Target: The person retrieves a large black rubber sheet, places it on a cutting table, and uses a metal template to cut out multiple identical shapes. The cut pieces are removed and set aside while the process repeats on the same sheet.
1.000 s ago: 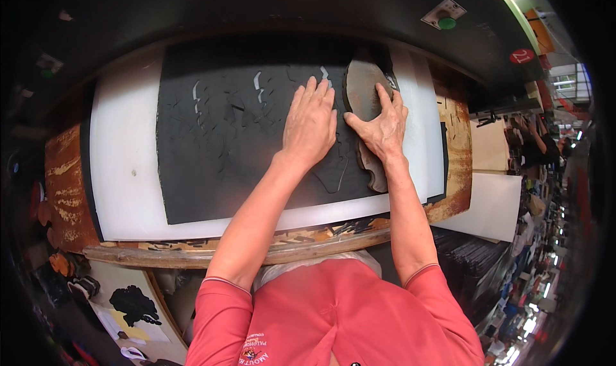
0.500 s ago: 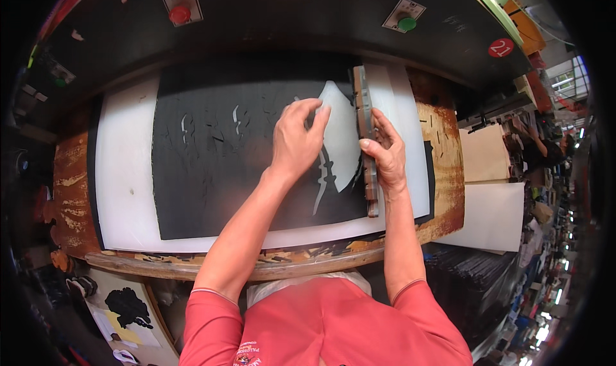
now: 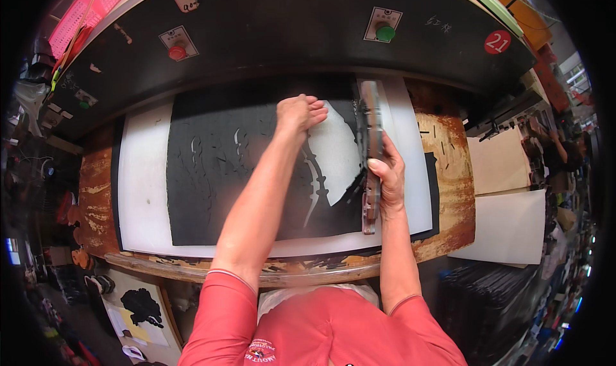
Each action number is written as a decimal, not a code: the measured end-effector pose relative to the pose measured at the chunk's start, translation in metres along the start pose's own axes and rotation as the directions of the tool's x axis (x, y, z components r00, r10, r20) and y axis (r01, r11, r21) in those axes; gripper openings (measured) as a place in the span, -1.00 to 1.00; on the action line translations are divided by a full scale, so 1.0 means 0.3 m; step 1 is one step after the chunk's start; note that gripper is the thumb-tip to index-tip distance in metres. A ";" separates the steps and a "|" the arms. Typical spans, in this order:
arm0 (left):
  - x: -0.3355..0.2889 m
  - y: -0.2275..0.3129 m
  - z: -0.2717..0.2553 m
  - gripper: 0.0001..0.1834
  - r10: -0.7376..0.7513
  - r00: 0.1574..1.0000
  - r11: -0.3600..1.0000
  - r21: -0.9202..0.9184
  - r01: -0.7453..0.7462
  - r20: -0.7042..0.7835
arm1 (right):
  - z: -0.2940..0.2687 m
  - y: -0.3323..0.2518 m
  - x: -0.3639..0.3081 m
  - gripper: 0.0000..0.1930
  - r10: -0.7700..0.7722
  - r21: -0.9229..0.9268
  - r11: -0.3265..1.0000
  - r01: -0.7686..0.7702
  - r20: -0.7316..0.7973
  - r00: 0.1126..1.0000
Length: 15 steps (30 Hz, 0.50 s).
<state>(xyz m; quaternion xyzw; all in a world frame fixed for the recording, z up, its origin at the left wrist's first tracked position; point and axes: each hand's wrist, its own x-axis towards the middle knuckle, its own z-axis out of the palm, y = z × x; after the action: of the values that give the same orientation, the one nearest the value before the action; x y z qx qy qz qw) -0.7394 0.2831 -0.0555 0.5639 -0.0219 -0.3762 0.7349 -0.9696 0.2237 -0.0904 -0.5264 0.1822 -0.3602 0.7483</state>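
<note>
A black sheet [image 3: 212,199] lies on a white board [image 3: 147,192], with rows of narrow curved slits cut in it. Toward its right side is a pale, pointed opening [image 3: 333,154], and jagged thin cuts run along its left edge. My left hand [image 3: 298,115] is at the upper left of this pale area, fingers bent and pressed together; what they hold, if anything, is hidden. My right hand [image 3: 390,180] grips a long narrow cutting die [image 3: 372,141] from its right side, thumb on the near face. The die stands on edge, slightly blurred, at the sheet's right side.
Behind the board rises a dark machine front with a red button [image 3: 177,52] and a green button [image 3: 385,33]. A worn wooden edge [image 3: 192,273] borders the table toward me. Pale sheets [image 3: 507,228] and stacked black material [image 3: 487,295] are at the right.
My left fingers have gone from spread to drawn together near the pale opening's top. My right hand still holds the die, which has tilted slightly. The whole view has shifted.
</note>
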 end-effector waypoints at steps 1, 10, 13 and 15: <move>-0.020 0.010 -0.022 -0.54 0.002 1.000 0.995 0.095 -0.004 0.019 | -0.009 -0.006 -0.012 -0.01 -0.015 0.037 0.999 0.016 -0.021 1.000; -0.093 -0.008 0.112 -0.60 0.068 0.953 0.993 0.072 -0.094 0.296 | 0.043 -0.007 -0.012 0.01 -0.017 -0.107 0.994 0.023 0.053 0.998; -0.083 -0.037 0.100 -0.64 0.021 0.985 0.996 0.079 -0.035 0.174 | 0.040 -0.002 -0.010 0.01 0.004 -0.049 0.999 -0.002 0.037 0.999; -0.046 -0.064 0.070 -0.65 0.020 0.993 0.999 -0.028 -0.017 0.119 | 0.023 0.005 -0.019 0.02 -0.013 -0.039 0.999 0.014 0.023 1.000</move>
<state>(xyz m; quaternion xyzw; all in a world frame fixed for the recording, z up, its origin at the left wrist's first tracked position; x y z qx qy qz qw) -0.7689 0.2725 -0.0588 0.5304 -0.0658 -0.4026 0.7432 -0.9685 0.2327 -0.0900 -0.5461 0.1770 -0.3554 0.7377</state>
